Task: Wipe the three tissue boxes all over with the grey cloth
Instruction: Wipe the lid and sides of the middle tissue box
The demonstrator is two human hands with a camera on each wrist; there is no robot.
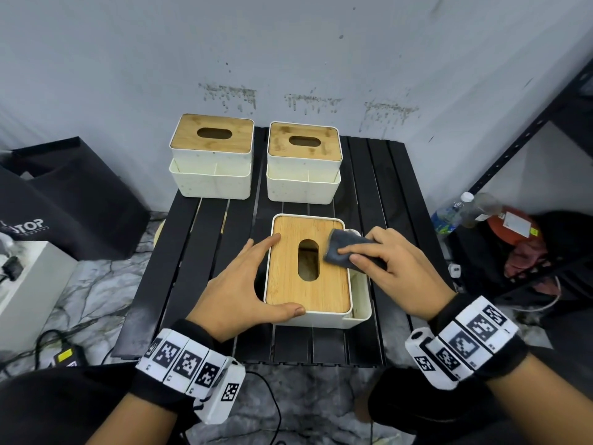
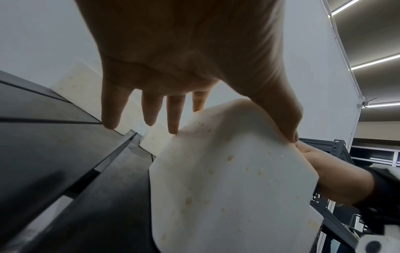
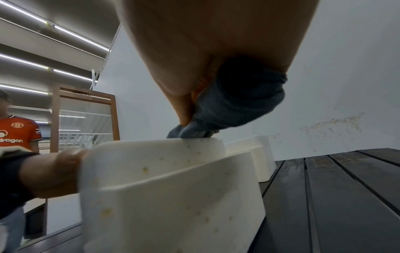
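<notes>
Three white tissue boxes with bamboo lids stand on a black slatted table [image 1: 199, 252]. Two are at the back, the left box [image 1: 211, 155] and the right box [image 1: 303, 162]. The near box [image 1: 288, 277] lies lengthways between my hands. My left hand [image 1: 253, 281] braces its left side with straight fingers, thumb on the near corner; the left wrist view shows that hand [image 2: 194, 77] on the speckled white wall [image 2: 227, 179]. My right hand [image 1: 385, 261] grips the grey cloth [image 1: 337, 242] and presses it on the lid's right edge. In the right wrist view the cloth [image 3: 233, 109] is bunched in my right hand [image 3: 205, 42] above the box [image 3: 173, 188].
A black bag [image 1: 64, 203] sits left of the table on the floor. A dark metal rack [image 1: 529, 139] with bottles [image 1: 455, 210] and clutter stands to the right. A power adapter [image 1: 67, 356] and cables lie at the front left. A person in an orange shirt [image 3: 17, 131] stands beyond.
</notes>
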